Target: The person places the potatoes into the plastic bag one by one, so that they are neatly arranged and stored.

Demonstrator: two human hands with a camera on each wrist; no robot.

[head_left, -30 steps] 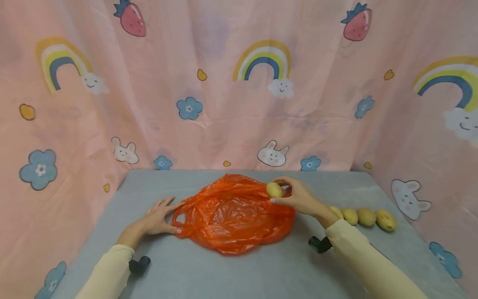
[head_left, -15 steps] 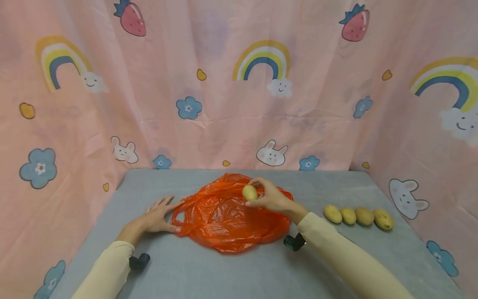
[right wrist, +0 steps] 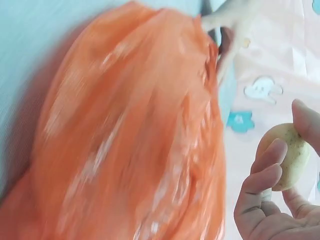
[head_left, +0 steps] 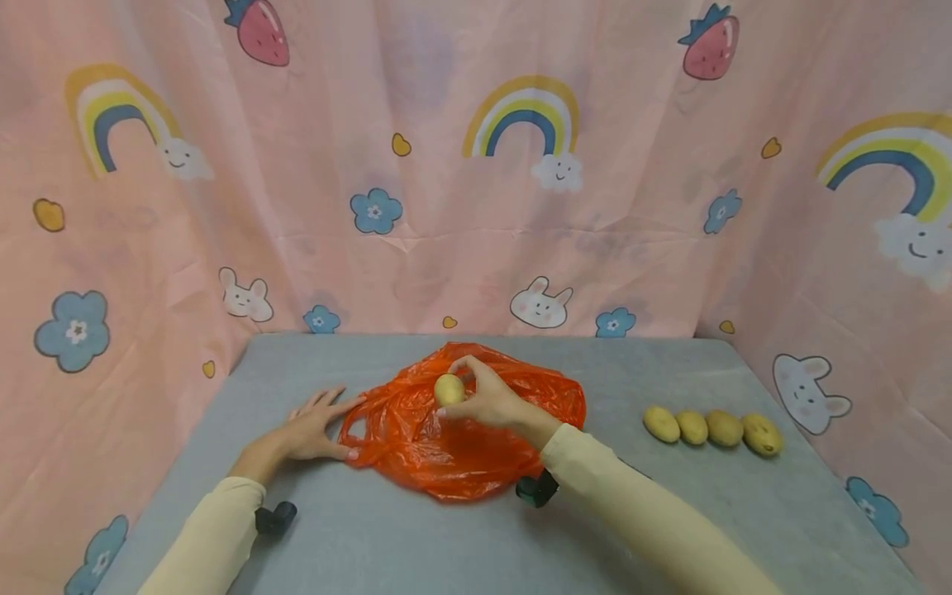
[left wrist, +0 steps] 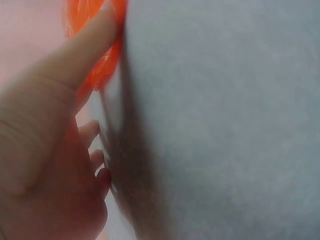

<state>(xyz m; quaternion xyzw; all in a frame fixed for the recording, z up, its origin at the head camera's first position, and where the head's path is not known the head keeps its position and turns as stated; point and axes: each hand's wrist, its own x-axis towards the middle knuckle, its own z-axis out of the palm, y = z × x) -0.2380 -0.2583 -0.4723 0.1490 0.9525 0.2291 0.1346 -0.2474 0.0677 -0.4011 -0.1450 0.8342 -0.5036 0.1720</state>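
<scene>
An orange plastic bag (head_left: 461, 463) lies spread and crumpled in the middle of the table, a handle hole near its left end. My right hand (head_left: 489, 402) is over the bag and pinches a small yellow potato (head_left: 449, 391) between thumb and fingers. The right wrist view shows this potato (right wrist: 292, 155) apart from the bag's film (right wrist: 130, 130). At the bag's left end my left hand (head_left: 307, 433) rests with spread, fairly straight fingers, the thumb touching the plastic. In the left wrist view, that thumb (left wrist: 75, 55) lies against the orange film.
Several potatoes (head_left: 725, 429) sit in a row on the right side of the grey table (head_left: 372, 545). Pink patterned curtains (head_left: 446, 273) hang behind and at both sides. Dark devices (head_left: 277, 518) are worn at the wrists.
My right hand has carried the potato leftward from the bag's right end to above its middle. The row of potatoes is now fully uncovered. My left hand has hardly moved.
</scene>
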